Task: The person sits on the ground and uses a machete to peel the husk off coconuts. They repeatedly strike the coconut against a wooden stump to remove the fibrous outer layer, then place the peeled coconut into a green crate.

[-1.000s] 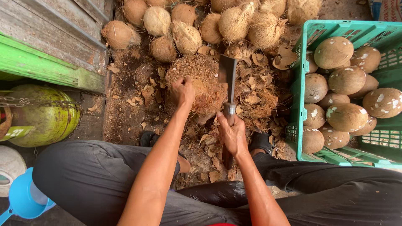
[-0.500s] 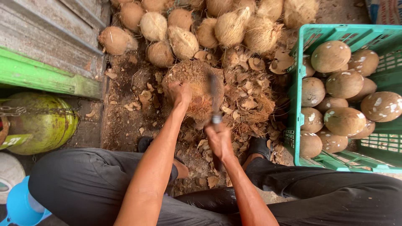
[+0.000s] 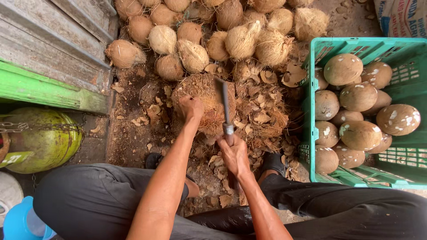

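My left hand grips the left side of a fibrous brown coconut resting on the ground between my knees. My right hand is closed around the handle of a cleaver, whose blade lies edge-down on the right side of that coconut. Loose husk pieces are heaped to the right of the coconut, close to the blade.
A pile of unhusked coconuts lies beyond. A green plastic crate at right holds several smooth husked coconuts. A green gas cylinder and wooden planks are at left, a blue scoop at bottom left.
The cleaver swung, blurred half a second ago, and its blade now rests against the coconut. My left hand has kept its hold on the coconut.
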Demonstrator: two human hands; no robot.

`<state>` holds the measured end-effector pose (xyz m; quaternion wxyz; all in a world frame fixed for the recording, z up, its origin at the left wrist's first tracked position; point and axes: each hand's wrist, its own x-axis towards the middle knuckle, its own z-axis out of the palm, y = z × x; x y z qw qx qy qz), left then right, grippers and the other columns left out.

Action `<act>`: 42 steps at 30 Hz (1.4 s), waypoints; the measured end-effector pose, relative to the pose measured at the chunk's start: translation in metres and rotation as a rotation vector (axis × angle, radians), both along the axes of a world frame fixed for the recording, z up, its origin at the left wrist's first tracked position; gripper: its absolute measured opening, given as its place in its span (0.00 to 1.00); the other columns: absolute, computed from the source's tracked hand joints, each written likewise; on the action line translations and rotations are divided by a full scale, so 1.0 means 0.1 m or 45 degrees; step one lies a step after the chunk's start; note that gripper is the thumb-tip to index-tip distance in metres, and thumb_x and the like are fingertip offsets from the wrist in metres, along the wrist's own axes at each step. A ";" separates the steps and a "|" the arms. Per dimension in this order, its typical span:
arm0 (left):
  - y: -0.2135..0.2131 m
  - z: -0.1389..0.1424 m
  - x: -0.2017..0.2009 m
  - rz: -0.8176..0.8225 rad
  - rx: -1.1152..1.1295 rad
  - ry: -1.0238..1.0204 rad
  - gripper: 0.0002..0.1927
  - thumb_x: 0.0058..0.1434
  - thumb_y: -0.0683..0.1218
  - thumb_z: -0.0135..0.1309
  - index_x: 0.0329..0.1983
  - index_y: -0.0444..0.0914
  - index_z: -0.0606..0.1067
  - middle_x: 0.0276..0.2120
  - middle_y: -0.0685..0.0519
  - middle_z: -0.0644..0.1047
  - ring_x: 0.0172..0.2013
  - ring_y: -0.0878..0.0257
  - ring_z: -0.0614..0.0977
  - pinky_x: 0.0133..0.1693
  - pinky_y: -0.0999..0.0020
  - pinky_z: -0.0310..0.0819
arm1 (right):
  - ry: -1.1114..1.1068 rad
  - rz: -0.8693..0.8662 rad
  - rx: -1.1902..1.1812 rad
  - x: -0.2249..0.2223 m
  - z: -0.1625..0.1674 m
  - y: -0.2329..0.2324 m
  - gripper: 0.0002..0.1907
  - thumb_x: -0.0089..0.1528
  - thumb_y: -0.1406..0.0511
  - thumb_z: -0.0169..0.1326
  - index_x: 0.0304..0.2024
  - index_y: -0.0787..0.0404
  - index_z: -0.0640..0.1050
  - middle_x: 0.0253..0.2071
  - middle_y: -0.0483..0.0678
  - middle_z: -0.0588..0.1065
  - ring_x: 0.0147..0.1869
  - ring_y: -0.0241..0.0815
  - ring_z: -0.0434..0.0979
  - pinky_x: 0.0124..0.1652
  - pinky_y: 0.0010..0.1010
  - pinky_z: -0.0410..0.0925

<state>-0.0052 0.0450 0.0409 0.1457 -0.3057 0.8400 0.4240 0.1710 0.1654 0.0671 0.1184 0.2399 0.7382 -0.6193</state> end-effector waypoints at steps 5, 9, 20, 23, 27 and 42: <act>-0.07 -0.23 0.01 0.103 0.108 0.097 0.13 0.64 0.41 0.50 0.22 0.40 0.66 0.16 0.55 0.67 0.14 0.67 0.66 0.17 0.69 0.59 | 0.514 -0.271 -0.260 -0.01 -0.03 -0.03 0.21 0.68 0.58 0.56 0.22 0.55 0.67 0.16 0.41 0.66 0.14 0.31 0.60 0.13 0.26 0.60; 0.03 -0.48 -0.12 -0.001 -0.025 0.002 0.15 0.64 0.43 0.50 0.20 0.41 0.69 0.16 0.54 0.68 0.15 0.65 0.63 0.17 0.66 0.54 | -0.046 0.072 0.016 -0.02 -0.13 -0.06 0.12 0.67 0.59 0.53 0.27 0.50 0.71 0.15 0.40 0.63 0.14 0.32 0.57 0.14 0.28 0.56; 0.08 -0.16 -0.02 0.017 0.019 0.056 0.10 0.64 0.43 0.49 0.27 0.40 0.75 0.19 0.54 0.75 0.15 0.66 0.71 0.17 0.68 0.62 | -0.286 0.091 0.165 -0.03 0.02 -0.07 0.16 0.69 0.55 0.51 0.32 0.56 0.76 0.16 0.44 0.64 0.14 0.37 0.56 0.15 0.34 0.56; 0.08 -0.10 -0.02 0.022 0.029 0.107 0.11 0.65 0.43 0.49 0.25 0.40 0.73 0.17 0.54 0.73 0.14 0.66 0.70 0.17 0.69 0.61 | 0.321 -0.103 -0.037 -0.01 -0.02 -0.06 0.07 0.64 0.64 0.54 0.35 0.62 0.78 0.19 0.43 0.71 0.17 0.31 0.65 0.17 0.29 0.62; 0.06 -0.23 -0.03 0.040 0.057 0.141 0.14 0.65 0.44 0.49 0.22 0.40 0.71 0.16 0.53 0.72 0.14 0.66 0.69 0.16 0.70 0.60 | -0.019 -0.015 0.083 -0.02 -0.17 -0.02 0.10 0.64 0.62 0.53 0.32 0.61 0.75 0.20 0.43 0.70 0.16 0.34 0.65 0.16 0.32 0.64; -0.35 -0.77 0.42 -0.361 0.225 0.805 0.15 0.69 0.52 0.47 0.28 0.43 0.75 0.25 0.55 0.76 0.25 0.66 0.72 0.29 0.67 0.67 | 0.023 0.005 0.017 0.06 0.15 0.06 0.16 0.63 0.51 0.52 0.41 0.55 0.72 0.22 0.43 0.67 0.22 0.37 0.67 0.24 0.35 0.67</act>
